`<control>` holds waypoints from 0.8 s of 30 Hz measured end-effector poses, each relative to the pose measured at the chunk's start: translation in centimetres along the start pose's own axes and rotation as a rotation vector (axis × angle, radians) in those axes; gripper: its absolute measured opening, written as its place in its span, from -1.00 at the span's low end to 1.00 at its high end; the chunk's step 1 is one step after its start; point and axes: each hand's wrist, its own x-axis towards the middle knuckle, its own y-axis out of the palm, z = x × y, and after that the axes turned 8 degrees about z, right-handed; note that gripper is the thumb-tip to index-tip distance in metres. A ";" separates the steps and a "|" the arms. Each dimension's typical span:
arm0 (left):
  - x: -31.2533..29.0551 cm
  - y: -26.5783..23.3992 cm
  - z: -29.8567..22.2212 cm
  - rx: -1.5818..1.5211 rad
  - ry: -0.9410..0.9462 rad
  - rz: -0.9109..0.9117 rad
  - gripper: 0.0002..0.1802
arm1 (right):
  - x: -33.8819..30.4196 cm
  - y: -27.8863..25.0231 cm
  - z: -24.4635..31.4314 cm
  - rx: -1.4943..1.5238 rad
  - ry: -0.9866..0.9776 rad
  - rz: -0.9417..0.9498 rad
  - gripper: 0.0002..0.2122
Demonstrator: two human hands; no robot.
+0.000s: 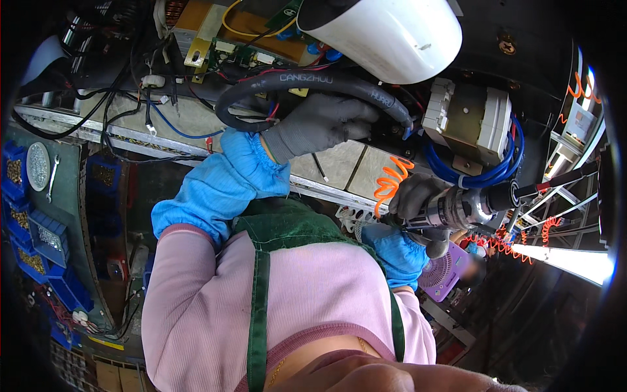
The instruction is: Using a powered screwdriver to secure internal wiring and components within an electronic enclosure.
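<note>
My left hand [323,127], in a dark grey glove, reaches below a thick black cable [294,80] that curves over it. Its fingers are bent together by the cable's end; what they pinch, if anything, is hidden. In my right hand [418,199], also gloved, is a grey power screwdriver [457,208]. Its dark chuck and long bit [558,179] point to the right, away from my body. Just above the screwdriver is a transformer-like block [467,121] with white sides, with a coil of blue cable [450,171] around its lower part.
A white cylinder [398,39] hangs over the work at the top. Circuit boards [251,55] and loose wires lie at upper left. An orange coiled hose [390,183] hangs beside my right hand. Blue bins [49,238] of small parts and a wrench [53,176] are at far left.
</note>
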 end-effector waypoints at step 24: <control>-0.4 0.6 0.0 0.238 0.078 -0.103 -0.69 | -0.5 0.5 -0.2 0.015 0.018 -0.112 -0.46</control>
